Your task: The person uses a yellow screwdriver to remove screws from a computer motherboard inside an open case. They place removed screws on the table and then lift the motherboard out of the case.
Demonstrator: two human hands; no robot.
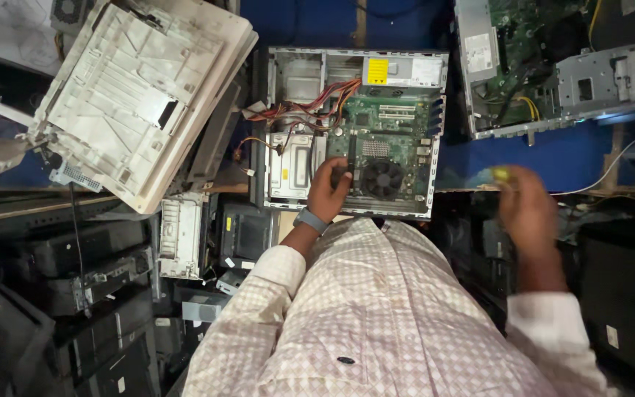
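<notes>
While open computer case (352,132) holds green motherboard (391,136), left hand (328,190) pinching dark part, right hand (527,202) blurred, grip unclear.

We have a single view, from a camera worn on the head, looking almost straight down over our own chest in its pale checked shirt (376,316). It sits high enough to take in the whole open grey metal computer case with its green circuit board (354,132) directly below the lens, near the picture's middle. The off-white plastic printer shell (137,95) fills the upper left, a second opened metal computer chassis (553,62) the upper right. With no other camera, no part of the scene is shared between views.
</notes>
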